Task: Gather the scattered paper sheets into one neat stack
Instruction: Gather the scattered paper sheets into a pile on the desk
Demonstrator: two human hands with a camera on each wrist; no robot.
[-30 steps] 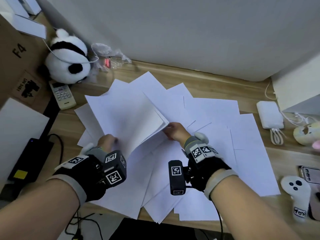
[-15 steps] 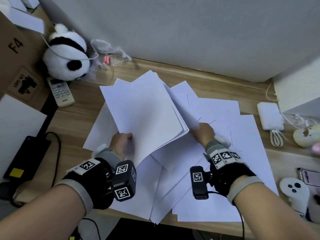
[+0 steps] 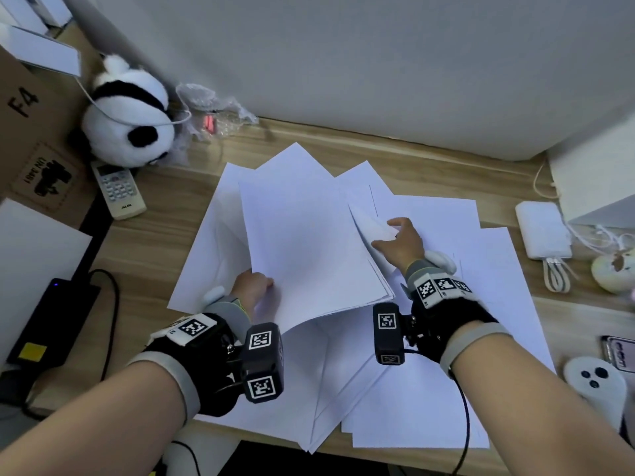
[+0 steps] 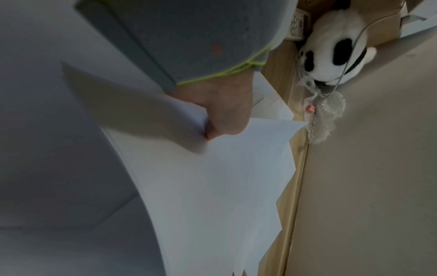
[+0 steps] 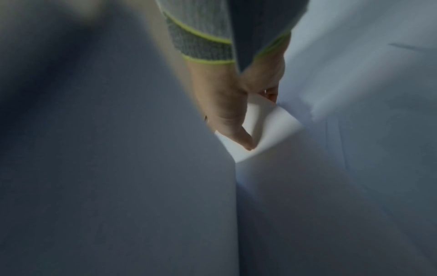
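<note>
- A small pile of sheets (image 3: 309, 249) is being held up off the counter (image 3: 171, 207) by the left hand (image 3: 252, 286). Its near left corner is being pinched between thumb and fingers, probably so the pile is kept together while more paper is added.
- One more sheet (image 3: 372, 231) is being lifted at its corner by the right hand (image 3: 400, 240). The corner is being pinched and bent up by the thumb and fingers, as is seen in the right wrist view. It is likely being pulled toward the pile.
- Many loose sheets (image 3: 429, 389) are lying spread over the counter, under and around both hands. They are overlapping at many angles, so much of the job is not yet done.
- The pile is being tilted, with its far edge raised, maybe so new sheets can be slid under or onto it.
- A panda toy (image 3: 129, 121) and a remote (image 3: 118, 190) are sitting to the left, apart from the paper.
</note>
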